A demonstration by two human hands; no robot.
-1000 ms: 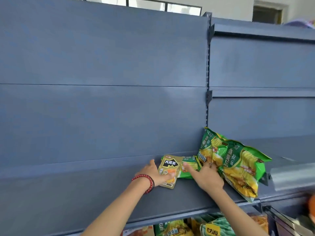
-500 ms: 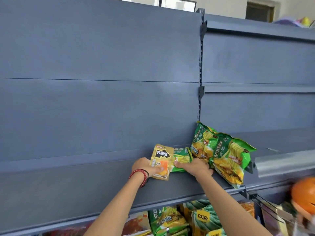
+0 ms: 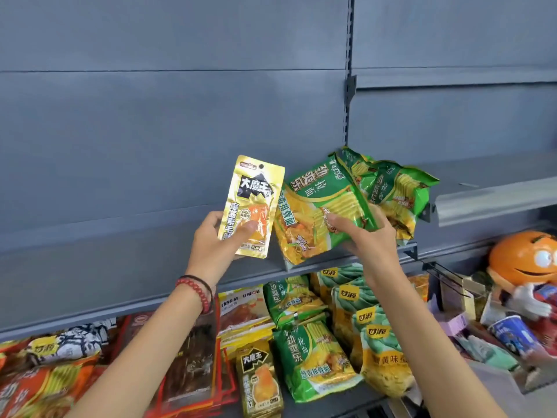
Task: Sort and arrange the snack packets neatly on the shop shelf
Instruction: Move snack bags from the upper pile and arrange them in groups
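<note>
My left hand (image 3: pixel 217 245) holds a small gold snack packet (image 3: pixel 253 203) upright, thumb across its front, lifted just in front of the grey shelf (image 3: pixel 90 276). My right hand (image 3: pixel 369 236) grips a green and yellow noodle packet (image 3: pixel 319 212) by its lower right side, raised off the shelf and tilted. Behind it two more green packets (image 3: pixel 394 191) lean against the shelf's back panel by the upright post.
The lower shelf holds several mixed packets: green ones (image 3: pixel 313 357), a gold one (image 3: pixel 260 378), red and orange ones (image 3: pixel 45 384). An orange mascot figure (image 3: pixel 524 267) and a blue cup (image 3: pixel 512 336) sit at the right. A metal shelf rail (image 3: pixel 494 203) juts out at right.
Both hands have lifted their packets off the shelf toward me; the view has tilted down, bringing the lower shelf's packets into sight.
</note>
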